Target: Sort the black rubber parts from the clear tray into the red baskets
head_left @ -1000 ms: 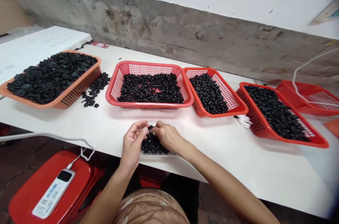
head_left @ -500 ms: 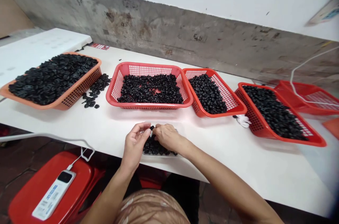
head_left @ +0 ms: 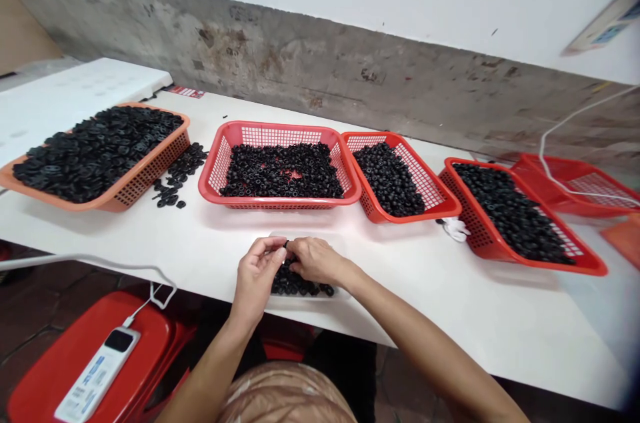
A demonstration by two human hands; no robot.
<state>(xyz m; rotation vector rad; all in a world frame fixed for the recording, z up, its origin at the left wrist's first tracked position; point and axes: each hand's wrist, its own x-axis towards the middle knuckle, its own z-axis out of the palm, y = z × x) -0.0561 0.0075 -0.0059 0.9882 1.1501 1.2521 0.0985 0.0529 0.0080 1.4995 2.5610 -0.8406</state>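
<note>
Over a shallow clear tray (head_left: 343, 293) of small black parts (head_left: 295, 283), my two hands meet at the fingertips. My left hand (head_left: 257, 269) pinches a small black part (head_left: 285, 245) between thumb and fingers. From the other side my right hand (head_left: 315, 259) closes its fingertips on the same part; its exact shape is too small and too covered to make out. Most of the tray's far side is hidden behind my hands.
Black rings fill a red basket (head_left: 280, 201) straight ahead. Two more red baskets (head_left: 373, 206) (head_left: 470, 223) stand to the right. An orange basket (head_left: 145, 166) heaped with flat black pieces is at left, loose pieces (head_left: 173, 189) beside it. A power bank (head_left: 97, 373) lies on a red stool (head_left: 37, 349).
My fingertips have drawn closer around the small black part, so less of it shows. The whole view has shifted slightly; the baskets stay in place.
</note>
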